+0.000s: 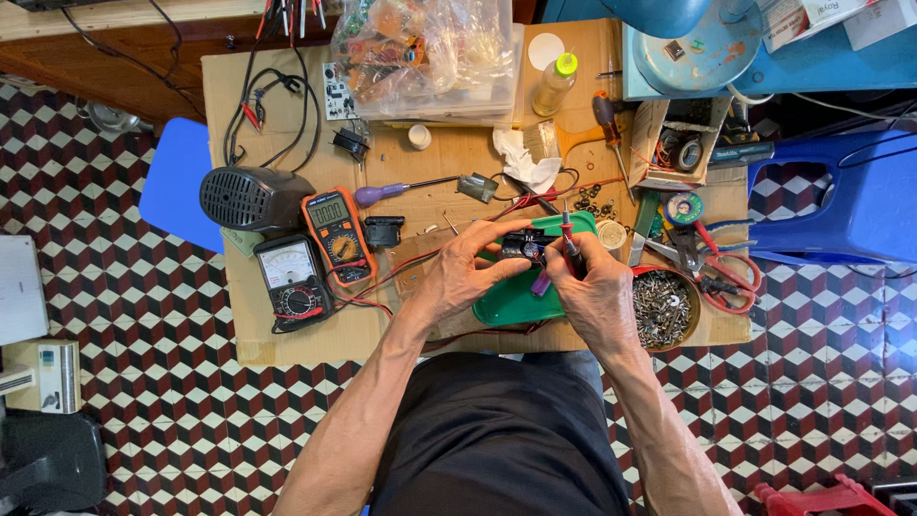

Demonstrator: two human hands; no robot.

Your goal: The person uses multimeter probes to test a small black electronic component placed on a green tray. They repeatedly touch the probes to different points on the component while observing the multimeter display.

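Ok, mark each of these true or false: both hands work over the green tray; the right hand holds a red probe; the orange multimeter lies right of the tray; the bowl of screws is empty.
1. Both hands work over the green tray: true; the left hand grips a small black part.
2. The right hand holds a red probe: true.
3. The orange multimeter lies right of the tray: false, it lies to its left.
4. The bowl of screws is empty: false, it is full.
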